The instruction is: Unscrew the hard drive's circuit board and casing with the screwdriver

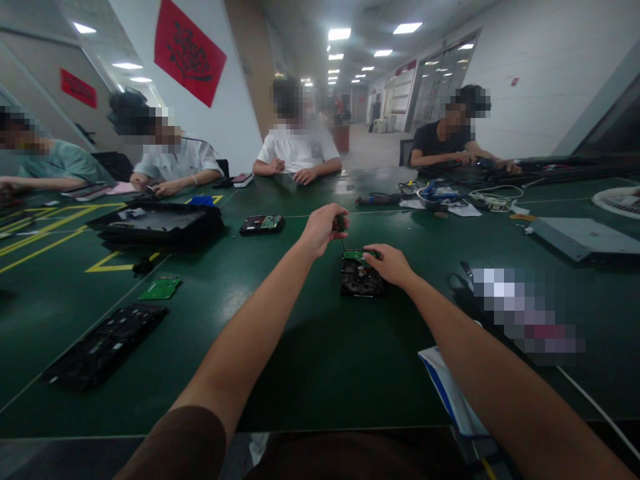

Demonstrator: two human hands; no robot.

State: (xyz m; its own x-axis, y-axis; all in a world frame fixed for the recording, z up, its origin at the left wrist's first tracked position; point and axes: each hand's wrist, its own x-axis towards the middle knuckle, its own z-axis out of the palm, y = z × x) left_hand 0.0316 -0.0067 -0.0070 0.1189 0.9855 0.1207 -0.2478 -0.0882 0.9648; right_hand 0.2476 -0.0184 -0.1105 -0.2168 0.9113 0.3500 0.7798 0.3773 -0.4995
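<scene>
Desk (pixel 310 373): green-topped, the wearer at its near edge.
Co-workers (pixel 299 150): four people seated along the far edge, in a lit office.
Tray (pixel 165 235): black, left of centre, toward the far edge.
Box (pixel 590 237): grey, flat, far out on the right.
Casing (pixel 107 343): black, lying on the left, toward the near edge.
Left hand (pixel 324 230): fingers curled closed around a screwdriver, above the device.
Right hand (pixel 393 263): half open, thumb and fingertips at the device's right side; whether they grip it, one cannot tell.
Device (pixel 363 279): black with a green strip, flat mid-desk, between near and far edges.
Loose board (pixel 161 288): green, just beyond the casing.
Screwdriver (pixel 343 245): upright, thin shaft reaching down to the strip.
</scene>
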